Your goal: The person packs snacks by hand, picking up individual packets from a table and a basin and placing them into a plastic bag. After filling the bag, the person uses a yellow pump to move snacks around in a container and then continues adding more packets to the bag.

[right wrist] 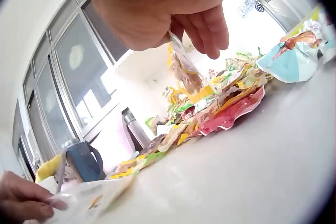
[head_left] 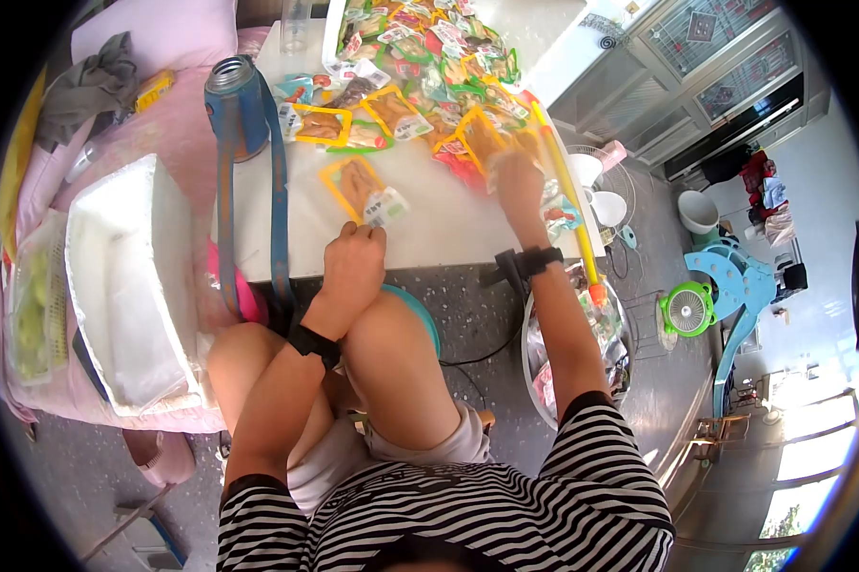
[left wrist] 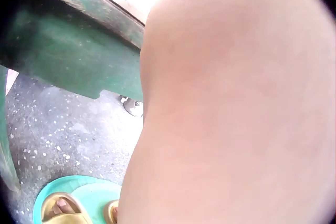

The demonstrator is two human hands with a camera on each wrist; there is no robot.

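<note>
My left hand [head_left: 355, 265] is at the table's front edge, pinching the near end of a yellow-edged snack packet [head_left: 355, 186] that lies on the white tabletop. In the right wrist view, that left hand [right wrist: 23, 198] has thumb and fingers at the packet's edge. My right hand [head_left: 520, 191] is over the right side of the table. Its thumb and fingers pinch the top of another yellow-edged snack packet [right wrist: 188, 74], which hangs above the pile of packets [right wrist: 220, 106]. A bare leg [left wrist: 231, 98] fills most of the left wrist view and hides nearly all of the left hand there.
A blue bottle [head_left: 239, 114] with a long strap stands at the table's left. Along the right edge lies a yellow stick [head_left: 565, 186]. A white foam box [head_left: 129, 286] sits on the bed at left. Below the table's right side is a basin [head_left: 527, 357] of packets.
</note>
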